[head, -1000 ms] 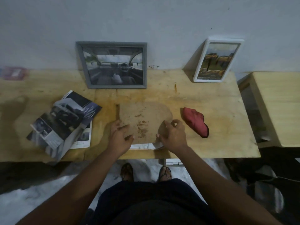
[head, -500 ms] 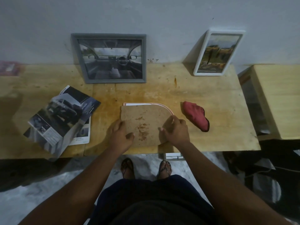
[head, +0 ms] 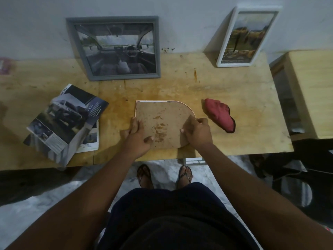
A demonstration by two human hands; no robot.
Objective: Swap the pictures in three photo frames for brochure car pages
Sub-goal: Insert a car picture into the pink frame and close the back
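A photo frame lies face down at the table's front middle, its stained brown backing board (head: pixel 163 120) up, with one rounded far-right corner and a thin pale rim. My left hand (head: pixel 137 136) presses on the board's left edge. My right hand (head: pixel 198 133) grips its right edge. A grey frame (head: pixel 115 48) with a car-interior page leans on the wall at the back left. Leaning at the back right is a white frame (head: pixel 247 36) with a yellowish landscape picture. The car brochure (head: pixel 66 120) lies open and humped at the left.
A crumpled red cloth (head: pixel 220 117) lies just right of my right hand. The wooden table (head: pixel 234 98) ends near my hands. A second wooden surface (head: pixel 313 91) stands to the right, across a gap. My sandalled feet (head: pixel 164 175) show below.
The backing board has slid away from me over the frame, covering the white strip seen at its near edge before. Both hands moved with it. My head tilted downward.
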